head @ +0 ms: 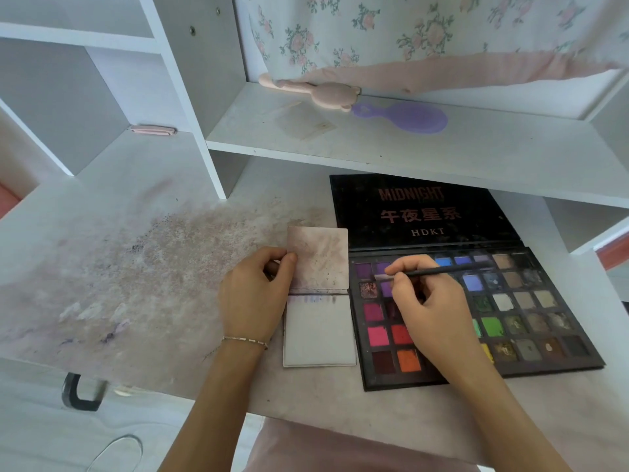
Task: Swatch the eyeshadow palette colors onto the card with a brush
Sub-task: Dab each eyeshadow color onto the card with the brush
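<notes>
The right hand (427, 301) pinches the brush (439, 271) over the palette (476, 311), tip at the purple pans. Just left, the left hand (253, 294) pinches the card (318, 332); only faint strokes cross its top, most colours remain.

Several pans in the middle of the palette (476, 311) are hidden beneath the right hand (432, 301), and the brush (439, 271) tip, pointing left over the purple pans, is blurred so its contact cannot be told. Behind the palette, the lid's far edge is covered by the shelf (408, 148).
</notes>
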`<state>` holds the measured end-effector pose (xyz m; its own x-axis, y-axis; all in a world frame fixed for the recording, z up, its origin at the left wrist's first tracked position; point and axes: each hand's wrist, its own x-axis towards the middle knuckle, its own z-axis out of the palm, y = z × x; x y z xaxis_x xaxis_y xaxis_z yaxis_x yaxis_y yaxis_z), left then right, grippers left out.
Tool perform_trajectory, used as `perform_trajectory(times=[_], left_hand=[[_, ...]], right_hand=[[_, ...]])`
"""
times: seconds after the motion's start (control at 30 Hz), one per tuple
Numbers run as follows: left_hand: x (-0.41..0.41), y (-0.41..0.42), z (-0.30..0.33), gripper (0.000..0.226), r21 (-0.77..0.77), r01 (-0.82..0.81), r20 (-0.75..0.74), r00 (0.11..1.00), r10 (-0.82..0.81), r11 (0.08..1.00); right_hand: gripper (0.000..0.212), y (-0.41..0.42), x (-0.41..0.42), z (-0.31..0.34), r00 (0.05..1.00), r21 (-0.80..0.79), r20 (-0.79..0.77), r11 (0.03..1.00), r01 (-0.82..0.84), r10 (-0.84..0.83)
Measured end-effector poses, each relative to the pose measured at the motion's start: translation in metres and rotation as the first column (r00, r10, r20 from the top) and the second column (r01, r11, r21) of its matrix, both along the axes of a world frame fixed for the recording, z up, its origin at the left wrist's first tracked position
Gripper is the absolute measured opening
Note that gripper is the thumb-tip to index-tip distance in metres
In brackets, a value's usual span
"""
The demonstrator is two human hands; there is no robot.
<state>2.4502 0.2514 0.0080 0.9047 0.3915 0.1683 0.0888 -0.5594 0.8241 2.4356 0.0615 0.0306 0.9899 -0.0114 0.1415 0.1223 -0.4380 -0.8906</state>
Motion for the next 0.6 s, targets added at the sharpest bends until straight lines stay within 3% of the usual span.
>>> perform_trajectory(times=[0.6], left_hand=[[0.0011,-0.0004,0.0008,0.011,0.038,0.006,-0.007,1.000,-0.006,0.999]], right_hand=[[0.019,-0.0011,0.0047,-0.0095,0.997,-0.164,0.062,0.986,-0.033,0.044]])
